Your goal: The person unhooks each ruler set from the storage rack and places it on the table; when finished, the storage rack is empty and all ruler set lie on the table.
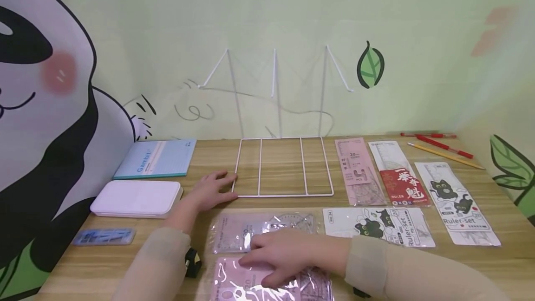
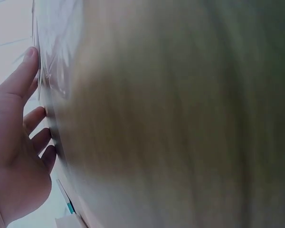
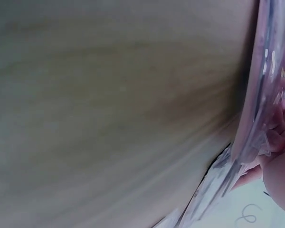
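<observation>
My left hand rests on the table at the near left corner of a white wire rack, fingers spread and fingertips at the wire. The rack's uprights rise against the wall behind. In the left wrist view the fingers are loosely bent, tips at the tabletop. My right hand lies over two pink ruler-set packets in clear plastic. Its thumb and fingers are extended over the nearer packet, and the hand partly covers the farther packet. The right wrist view shows fingers against the shiny plastic.
Right of the rack lie a pink ruler set, a red-and-white one and two cat-print ones. Red pens and a pencil lie behind. On the left are a blue notebook, white case and small blue box.
</observation>
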A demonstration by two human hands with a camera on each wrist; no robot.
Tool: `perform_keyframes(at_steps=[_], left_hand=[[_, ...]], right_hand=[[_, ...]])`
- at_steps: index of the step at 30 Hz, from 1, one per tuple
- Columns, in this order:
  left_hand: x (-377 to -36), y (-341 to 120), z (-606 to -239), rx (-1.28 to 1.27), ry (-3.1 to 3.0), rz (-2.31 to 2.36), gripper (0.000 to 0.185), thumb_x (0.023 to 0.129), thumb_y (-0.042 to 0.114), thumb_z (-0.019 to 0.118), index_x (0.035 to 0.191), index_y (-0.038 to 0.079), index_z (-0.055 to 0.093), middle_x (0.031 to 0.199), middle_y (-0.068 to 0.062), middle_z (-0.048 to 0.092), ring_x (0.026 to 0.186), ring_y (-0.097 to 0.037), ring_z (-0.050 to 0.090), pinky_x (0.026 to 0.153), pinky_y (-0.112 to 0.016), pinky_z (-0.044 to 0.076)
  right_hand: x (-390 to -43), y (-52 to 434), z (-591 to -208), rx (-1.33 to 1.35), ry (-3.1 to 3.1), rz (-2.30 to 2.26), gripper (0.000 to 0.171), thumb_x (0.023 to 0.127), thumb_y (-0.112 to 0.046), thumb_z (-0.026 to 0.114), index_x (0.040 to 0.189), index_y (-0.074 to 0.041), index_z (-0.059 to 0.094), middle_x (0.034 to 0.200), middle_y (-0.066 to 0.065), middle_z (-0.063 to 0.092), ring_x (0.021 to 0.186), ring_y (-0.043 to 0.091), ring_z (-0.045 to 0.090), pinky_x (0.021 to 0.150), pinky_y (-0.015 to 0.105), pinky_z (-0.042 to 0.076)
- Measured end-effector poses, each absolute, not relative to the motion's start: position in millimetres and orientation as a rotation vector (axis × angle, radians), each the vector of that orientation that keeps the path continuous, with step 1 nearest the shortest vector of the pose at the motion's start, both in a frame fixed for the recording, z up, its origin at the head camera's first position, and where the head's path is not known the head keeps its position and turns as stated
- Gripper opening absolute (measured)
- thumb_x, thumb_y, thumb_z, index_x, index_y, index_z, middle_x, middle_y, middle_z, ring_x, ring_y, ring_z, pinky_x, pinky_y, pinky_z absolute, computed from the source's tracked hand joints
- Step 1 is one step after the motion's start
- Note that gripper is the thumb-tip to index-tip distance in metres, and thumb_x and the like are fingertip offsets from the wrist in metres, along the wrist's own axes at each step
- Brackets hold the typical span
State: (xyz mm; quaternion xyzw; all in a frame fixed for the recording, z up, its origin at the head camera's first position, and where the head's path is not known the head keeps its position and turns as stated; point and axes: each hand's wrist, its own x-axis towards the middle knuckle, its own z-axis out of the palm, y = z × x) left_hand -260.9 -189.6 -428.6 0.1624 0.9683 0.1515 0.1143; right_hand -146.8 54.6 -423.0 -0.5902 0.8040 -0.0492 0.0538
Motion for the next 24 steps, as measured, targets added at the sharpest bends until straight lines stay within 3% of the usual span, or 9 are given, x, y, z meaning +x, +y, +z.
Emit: perform_keyframes(at_steps=[24], left_hand=[[-263.0, -193.3, -422.6, 0.573, 2.810, 0.416, 0.062, 0.089, 0.049, 0.057, 0.143, 0.022, 0.041, 0.148, -0.018, 0.029, 0.132, -0.046, 0.023, 0.102, -0.062, 0.021]], right_hand=[[-146.4, 55.1, -419.6, -1.746, 2.451, -0.192, 0.055, 0.082, -0.047, 0.064, 0.134, -0.031, 0.052, 0.105, -0.010, 0.050, 0.078, -0.002, 0.046, 0.063, 0.011, 0.037]])
